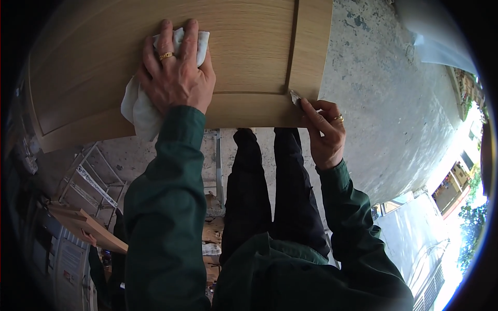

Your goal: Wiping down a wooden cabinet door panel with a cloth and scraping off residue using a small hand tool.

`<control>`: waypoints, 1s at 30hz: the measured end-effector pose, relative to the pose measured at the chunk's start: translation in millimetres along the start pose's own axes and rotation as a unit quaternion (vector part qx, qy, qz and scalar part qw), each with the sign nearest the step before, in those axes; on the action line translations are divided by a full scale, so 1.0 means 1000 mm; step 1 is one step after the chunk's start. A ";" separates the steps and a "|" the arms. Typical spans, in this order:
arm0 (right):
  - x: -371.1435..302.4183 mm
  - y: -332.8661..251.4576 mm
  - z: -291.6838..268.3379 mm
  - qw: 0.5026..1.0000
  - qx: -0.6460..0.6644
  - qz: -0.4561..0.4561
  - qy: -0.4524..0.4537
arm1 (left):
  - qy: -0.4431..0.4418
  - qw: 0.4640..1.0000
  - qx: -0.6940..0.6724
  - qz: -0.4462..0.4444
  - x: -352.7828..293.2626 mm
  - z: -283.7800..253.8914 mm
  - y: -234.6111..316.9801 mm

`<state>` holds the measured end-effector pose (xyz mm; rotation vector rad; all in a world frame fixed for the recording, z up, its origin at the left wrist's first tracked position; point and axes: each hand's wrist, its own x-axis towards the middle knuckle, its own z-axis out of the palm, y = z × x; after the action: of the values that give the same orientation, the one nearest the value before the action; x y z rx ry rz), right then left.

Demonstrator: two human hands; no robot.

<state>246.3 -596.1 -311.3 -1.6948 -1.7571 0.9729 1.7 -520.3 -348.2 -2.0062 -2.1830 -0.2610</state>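
A wooden panel door (251, 46) with light grain and a recessed middle lies in front of me. My left hand (179, 78) rests on its recessed face over a folded white cloth (142, 111), fingers stretched across it and holding it to the wood. The cloth shows between the fingers and below the wrist. My right hand (326, 127) is at the near right corner, pinching a small thin metal blade (295, 98) between thumb and fingers. The blade's tip touches or nearly touches the inner corner of the frame; most of the blade is hidden by the fingers.
Grey, stained concrete floor (378, 103) lies under and right of the door. A metal stepladder (96, 181) is at the left. Below it, another person's hand (88, 237) holds a wooden board (91, 228). Clear plastic sheeting (441, 52) hangs at the far right.
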 end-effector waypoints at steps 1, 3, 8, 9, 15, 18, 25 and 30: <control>-0.001 0.000 -0.001 1.000 0.000 0.001 0.000 | -0.001 1.000 -0.001 0.000 0.000 0.000 0.000; -0.002 -0.001 -0.001 1.000 -0.011 -0.001 -0.013 | -0.001 1.000 0.000 -0.001 0.000 -0.001 -0.001; -0.004 0.002 0.002 1.000 -0.017 -0.010 -0.006 | 0.002 1.000 -0.001 -0.001 -0.001 0.001 0.000; -0.004 0.002 0.003 1.000 -0.022 -0.012 -0.005 | 0.003 1.000 0.000 -0.001 -0.001 0.001 0.000; -0.003 0.004 0.006 0.998 -0.051 -0.041 0.005 | 0.010 1.000 -0.005 0.001 0.000 0.003 0.000; -0.004 0.004 0.007 0.995 -0.089 -0.048 0.003 | 0.010 1.000 -0.002 0.002 -0.001 0.003 -0.001; -0.002 0.002 0.001 0.995 -0.090 -0.048 -0.022 | -0.001 1.000 0.005 -0.001 -0.001 0.002 0.000; -0.002 0.000 -0.002 0.994 -0.091 -0.051 -0.034 | -0.003 1.000 0.000 0.001 0.000 0.001 -0.001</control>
<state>248.3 -597.5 -309.8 -1.6788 -2.0082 0.8569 0.5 -520.1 -349.5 -2.0129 -2.1837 -0.2545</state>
